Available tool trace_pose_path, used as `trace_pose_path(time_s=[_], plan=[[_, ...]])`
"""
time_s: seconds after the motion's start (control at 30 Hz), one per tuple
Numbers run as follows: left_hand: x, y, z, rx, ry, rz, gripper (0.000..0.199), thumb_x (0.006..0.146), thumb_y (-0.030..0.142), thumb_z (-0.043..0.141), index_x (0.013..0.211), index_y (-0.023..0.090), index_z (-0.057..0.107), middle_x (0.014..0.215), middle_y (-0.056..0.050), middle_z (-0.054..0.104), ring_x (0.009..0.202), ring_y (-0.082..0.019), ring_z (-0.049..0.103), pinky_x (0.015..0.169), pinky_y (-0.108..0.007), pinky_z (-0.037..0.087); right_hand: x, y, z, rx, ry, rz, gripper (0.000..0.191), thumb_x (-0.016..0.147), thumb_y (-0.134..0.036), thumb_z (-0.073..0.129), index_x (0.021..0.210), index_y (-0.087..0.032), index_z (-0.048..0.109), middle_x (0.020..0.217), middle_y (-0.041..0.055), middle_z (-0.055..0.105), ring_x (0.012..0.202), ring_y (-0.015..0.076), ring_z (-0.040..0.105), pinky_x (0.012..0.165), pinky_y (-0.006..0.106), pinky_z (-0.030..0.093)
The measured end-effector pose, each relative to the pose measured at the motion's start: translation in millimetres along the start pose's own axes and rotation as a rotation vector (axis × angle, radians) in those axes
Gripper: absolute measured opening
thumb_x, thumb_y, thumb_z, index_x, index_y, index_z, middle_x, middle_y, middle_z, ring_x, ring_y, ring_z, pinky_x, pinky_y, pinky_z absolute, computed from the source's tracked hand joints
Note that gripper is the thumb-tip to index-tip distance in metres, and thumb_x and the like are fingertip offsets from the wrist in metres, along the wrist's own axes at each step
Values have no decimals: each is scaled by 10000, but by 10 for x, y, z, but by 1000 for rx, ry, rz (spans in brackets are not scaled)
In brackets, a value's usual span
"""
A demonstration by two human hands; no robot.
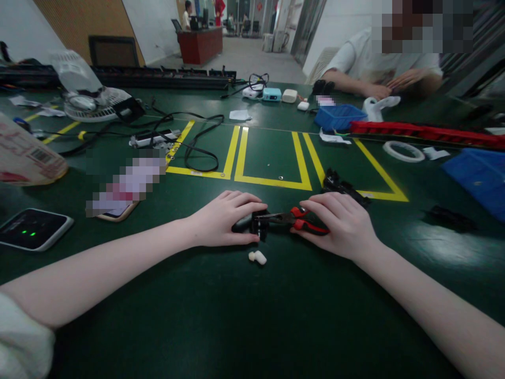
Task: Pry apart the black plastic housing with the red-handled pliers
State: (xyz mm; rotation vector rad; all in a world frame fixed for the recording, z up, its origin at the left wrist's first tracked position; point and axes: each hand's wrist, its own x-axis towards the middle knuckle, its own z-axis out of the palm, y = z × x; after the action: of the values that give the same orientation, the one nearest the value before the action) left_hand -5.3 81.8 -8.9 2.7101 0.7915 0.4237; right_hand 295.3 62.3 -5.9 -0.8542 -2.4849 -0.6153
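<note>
Pinching a small black part (259, 225) between thumb and fingers, the left hand (224, 218) covers much of it, so its full shape is hard to make out. It sits midway between the left and right sides of the desk (244, 321); whether it touches the top cannot be told. The right hand (341, 223) is closed around the red-and-black pliers (299, 212), hiding the ends of their handles. The plier tips meet the black part, but it is too dark to tell whether they bite on it. A white earbud (260, 257) lies just beside, toward the desk's near edge, which falls outside the view. Beyond the right hand, toward the far edge, a jagged black piece (342, 184) is partly covered by the knuckles; a dark piece (450, 217) nearer the right side is blurred. A blue bin (479, 176) at the right and a printed package (29, 150) at the left are cut off. The phone (128, 184), left of the left hand, has its screen pixelated. By the far right corner sits another person (357, 58), face masked out.
</note>
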Motion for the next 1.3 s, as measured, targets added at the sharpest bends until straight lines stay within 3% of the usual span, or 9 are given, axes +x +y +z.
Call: trace_pose_path(time_s=[0.63, 0.93, 1.13, 1.3], plan=[[1, 20, -5, 0, -13, -31, 583, 935, 527, 561, 1428, 238, 446, 1438, -94, 521, 1283, -287, 504, 1089, -484, 379, -16, 13, 14, 49, 5, 17, 416, 817, -395, 706, 1152, -162, 627, 1000, 132, 710, 900, 261, 645, 714, 389, 514], [-37, 51, -3, 47, 126, 33, 622, 912, 497, 603, 1434, 211, 425, 1519, -145, 423, 1395, -314, 410, 1145, -509, 342, -5, 8, 9, 14, 15, -5, 399, 822, -397, 702, 1117, -141, 623, 967, 141, 704, 880, 257, 637, 711, 384, 522], [-172, 150, -13, 143, 158, 159, 334, 946, 373, 548, 1233, 210, 591, 1199, -89, 639, 1097, -226, 606, 967, -381, 458, -19, 5, 7, 54, 21, 2, 469, 797, -384, 726, 1188, -142, 632, 1011, 141, 706, 923, 271, 643, 736, 400, 518], [-268, 265, 40, 190, 72, 347, 305, 964, 308, 523, 1246, 212, 590, 1130, -65, 689, 979, -183, 652, 828, -330, 486, -22, -1, 4, 48, 17, 6, 461, 808, -384, 715, 1195, -151, 624, 1020, 134, 704, 931, 269, 641, 745, 402, 516]])
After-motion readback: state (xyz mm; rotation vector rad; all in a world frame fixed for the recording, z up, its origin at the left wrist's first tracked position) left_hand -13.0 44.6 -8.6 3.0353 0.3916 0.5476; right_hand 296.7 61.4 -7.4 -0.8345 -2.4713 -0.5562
